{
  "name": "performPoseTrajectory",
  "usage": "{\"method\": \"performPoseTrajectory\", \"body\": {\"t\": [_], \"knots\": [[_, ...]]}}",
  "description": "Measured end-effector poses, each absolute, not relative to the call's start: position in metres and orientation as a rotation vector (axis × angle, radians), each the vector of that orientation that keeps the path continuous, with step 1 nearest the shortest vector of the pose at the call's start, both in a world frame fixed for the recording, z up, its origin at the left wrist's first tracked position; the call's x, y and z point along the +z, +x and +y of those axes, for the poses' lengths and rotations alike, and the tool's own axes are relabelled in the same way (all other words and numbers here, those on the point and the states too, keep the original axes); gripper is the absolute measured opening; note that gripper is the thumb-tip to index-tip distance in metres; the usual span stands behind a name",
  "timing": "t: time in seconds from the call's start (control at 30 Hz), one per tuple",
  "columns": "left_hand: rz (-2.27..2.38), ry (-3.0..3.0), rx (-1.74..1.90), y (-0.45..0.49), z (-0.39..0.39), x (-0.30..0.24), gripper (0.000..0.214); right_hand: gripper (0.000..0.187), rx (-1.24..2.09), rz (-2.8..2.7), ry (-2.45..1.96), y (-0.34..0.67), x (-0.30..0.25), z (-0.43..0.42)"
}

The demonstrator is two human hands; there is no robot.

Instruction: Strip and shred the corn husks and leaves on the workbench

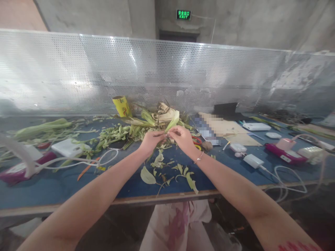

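Note:
Both hands meet above the middle of the table. My left hand [153, 142] has its fingers pinched together at the lower end of a pale green corn husk strip [173, 120]. Beside it, my right hand [183, 138] pinches the same end, with a thin bracelet at the wrist. The husk's broad part points up and away from the fingers; the exact grip point is partly hidden. Left of my hands lies a heap of small green folded or knotted husk pieces [115, 134]. Just behind them are larger husks [148, 116]. Loose husk scraps [148, 175] lie nearer me.
A yellow cardboard tube [122, 106] stands at the back, before a perforated metal screen [104, 73]. Magenta power strips [285, 153] with white chargers [253, 161] and cables lie on both sides. Brown paper sheets [225, 125] are right of centre. The blue table's edge [167, 198] faces me.

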State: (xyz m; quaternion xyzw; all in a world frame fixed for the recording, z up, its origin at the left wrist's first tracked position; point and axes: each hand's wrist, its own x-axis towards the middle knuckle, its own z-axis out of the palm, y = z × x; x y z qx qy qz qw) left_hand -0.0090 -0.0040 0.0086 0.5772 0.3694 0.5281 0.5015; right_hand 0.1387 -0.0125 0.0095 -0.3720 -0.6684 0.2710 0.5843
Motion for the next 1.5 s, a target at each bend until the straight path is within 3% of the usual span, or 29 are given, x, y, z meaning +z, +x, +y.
{"method": "performPoseTrajectory", "body": {"t": [0.33,0.53,0.7,0.9,1.07,1.5], "knots": [[0.721,1.117,1.114,-0.007,-0.013,0.017,0.003,0.009,0.413,-1.713,-0.858,0.138,0.009,-0.016],[0.66,0.819,0.963,-0.012,-0.011,0.023,0.012,0.008,0.322,-1.815,-0.818,0.138,0.009,-0.018],[0.653,0.754,0.858,-0.013,-0.012,0.027,0.02,0.009,0.43,-1.792,-0.847,0.137,0.007,-0.014],[0.704,0.84,0.903,-0.011,-0.015,0.025,0.006,0.01,0.716,-1.602,-0.878,0.138,0.005,-0.007],[0.75,0.922,0.965,-0.007,-0.017,0.022,0.008,0.014,0.876,-1.359,-0.819,0.14,0.009,-0.003],[0.622,0.813,0.84,-0.007,-0.02,0.028,0.015,0.018,0.841,-1.293,-0.756,0.138,0.007,-0.002]]}}
